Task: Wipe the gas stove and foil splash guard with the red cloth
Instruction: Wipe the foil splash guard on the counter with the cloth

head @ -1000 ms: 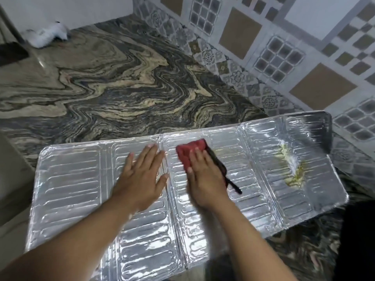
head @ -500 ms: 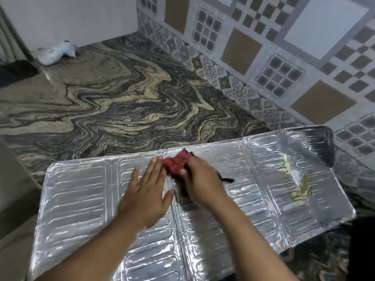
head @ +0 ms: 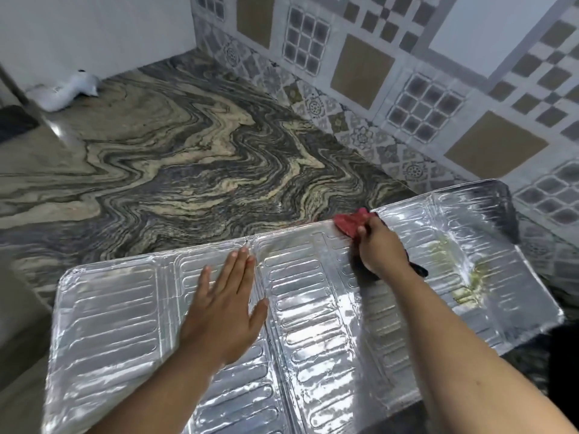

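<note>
Foil splash guard (head: 313,324): it is laid flat on the marbled countertop (head: 188,170), with its panels unfolded. Its far right corner reaches the tiled wall (head: 407,89).

Red cloth (head: 351,222): it is found at the far edge of the guard, on a middle-right panel. A red part sticks out beyond the fingers; a dark part of it is seen under the hand and behind the wrist.

Right hand (head: 380,249): it is closed on the red cloth, and the cloth is pressed against the foil near the far rim.

Left hand (head: 225,305): it is opened, with the fingers stretched and the thumb held apart. The palm is laid flat on the foil, left of a fold line. Nothing is held in it.

Hands: they are kept apart, on neighbouring panels.

Stain (head: 466,283): a yellowish-green smear is seen on the right panel, apart from the cloth.

White object (head: 67,92): it is seen at the far left corner of the countertop; what it is cannot be told.
</note>
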